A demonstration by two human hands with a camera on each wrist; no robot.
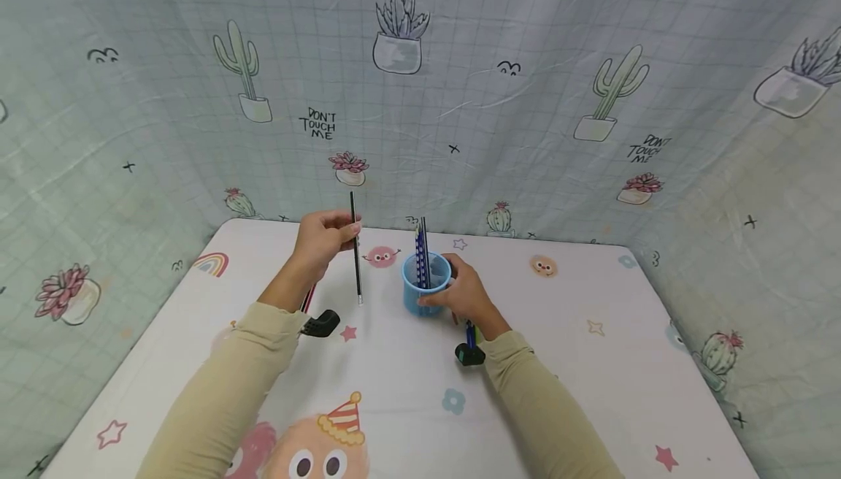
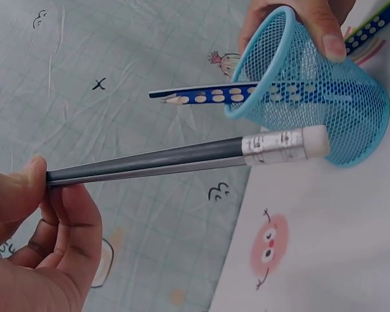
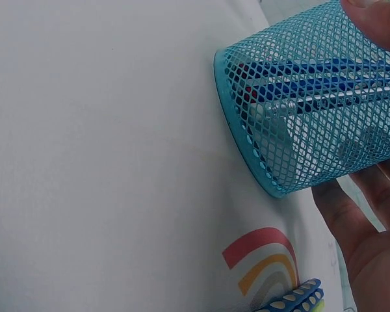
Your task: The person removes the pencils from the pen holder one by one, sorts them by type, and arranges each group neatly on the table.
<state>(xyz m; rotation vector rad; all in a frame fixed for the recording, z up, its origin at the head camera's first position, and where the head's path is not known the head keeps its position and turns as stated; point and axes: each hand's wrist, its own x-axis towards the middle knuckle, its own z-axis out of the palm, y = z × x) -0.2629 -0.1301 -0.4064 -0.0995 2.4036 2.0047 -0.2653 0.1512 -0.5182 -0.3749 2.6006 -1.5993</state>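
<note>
My left hand (image 1: 323, 239) pinches a black pencil (image 1: 356, 260) near its upper part, between thumb and fingers. The pencil stands nearly upright in the head view, its white eraser (image 2: 316, 141) and silver ferrule pointing down. With my right hand (image 1: 465, 293) I grip a light blue mesh pencil cup (image 1: 412, 300) by its side, thumb across the front. Inside the cup (image 2: 357, 140) stand blue pencils with white dots (image 2: 208, 96) and a dark pencil (image 1: 427, 256). In the right wrist view their lower ends show through the mesh.
Blue dotted pencils (image 3: 292, 299) lie on the white patterned table (image 1: 407, 377) by my right wrist. Red and black pencils (image 1: 307, 298) show partly behind my left wrist. A small black device (image 1: 320, 323) sits at each wrist. A patterned cloth wall (image 1: 453, 114) rises behind the table.
</note>
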